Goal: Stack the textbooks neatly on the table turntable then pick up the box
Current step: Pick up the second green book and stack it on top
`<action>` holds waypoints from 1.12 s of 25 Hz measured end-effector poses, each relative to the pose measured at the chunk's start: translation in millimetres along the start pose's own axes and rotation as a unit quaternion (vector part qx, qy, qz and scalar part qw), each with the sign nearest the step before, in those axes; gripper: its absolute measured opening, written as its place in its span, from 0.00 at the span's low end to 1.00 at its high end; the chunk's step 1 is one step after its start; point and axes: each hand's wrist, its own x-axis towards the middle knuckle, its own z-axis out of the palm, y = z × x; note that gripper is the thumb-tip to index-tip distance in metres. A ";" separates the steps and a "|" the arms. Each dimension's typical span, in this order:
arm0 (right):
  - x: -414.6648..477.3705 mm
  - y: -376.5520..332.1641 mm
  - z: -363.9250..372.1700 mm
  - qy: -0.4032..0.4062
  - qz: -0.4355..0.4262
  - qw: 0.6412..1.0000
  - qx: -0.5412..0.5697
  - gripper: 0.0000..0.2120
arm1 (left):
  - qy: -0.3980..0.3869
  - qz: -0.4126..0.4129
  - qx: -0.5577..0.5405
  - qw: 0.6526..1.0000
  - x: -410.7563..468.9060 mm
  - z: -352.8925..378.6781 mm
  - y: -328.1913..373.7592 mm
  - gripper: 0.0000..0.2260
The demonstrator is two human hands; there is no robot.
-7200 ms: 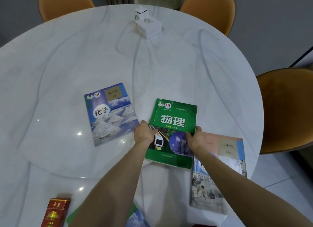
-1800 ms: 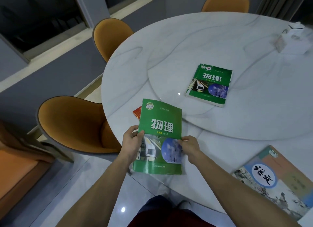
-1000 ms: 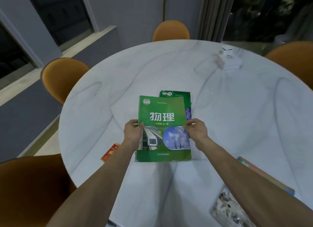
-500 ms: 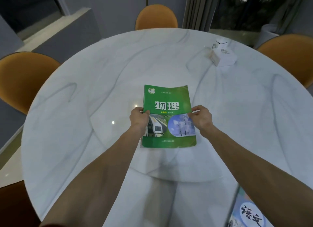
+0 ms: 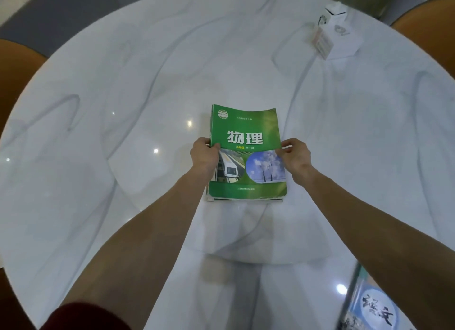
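A green physics textbook (image 5: 246, 133) lies on top of another book whose edge (image 5: 246, 199) shows just below it, both on the round glass turntable (image 5: 152, 177) in the table's middle. My left hand (image 5: 204, 155) grips the top book's left edge. My right hand (image 5: 295, 155) pinches its right edge. A white box (image 5: 337, 43) with a smaller white box behind it stands at the far right of the table. One more textbook with a blue-white cover (image 5: 371, 307) lies at the near right edge, partly cut off by the frame.
The white marble table (image 5: 73, 206) fills the view. Orange chairs (image 5: 14, 66) stand at the left, and another orange chair (image 5: 428, 12) at the far right. My forearms reach over the near half of the table.
I carried the green textbook from the table's edge onto the other green book on the turntable. Since half a second ago it has settled nearly square on the lower book.
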 end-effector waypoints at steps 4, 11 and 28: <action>6.2 8.8 7.6 0.003 -0.007 1.000 -0.017 0.10 | 0.003 0.026 0.039 0.999 7.0 3.1 -3.9 0.12; 5.6 12.8 13.2 0.019 -0.043 0.992 -0.114 0.14 | 0.015 0.118 0.200 0.972 3.7 -0.4 -21.5 0.11; 1.5 10.8 13.0 0.033 -0.033 0.988 -0.144 0.12 | -0.008 0.098 0.212 0.972 -0.5 5.8 -25.5 0.12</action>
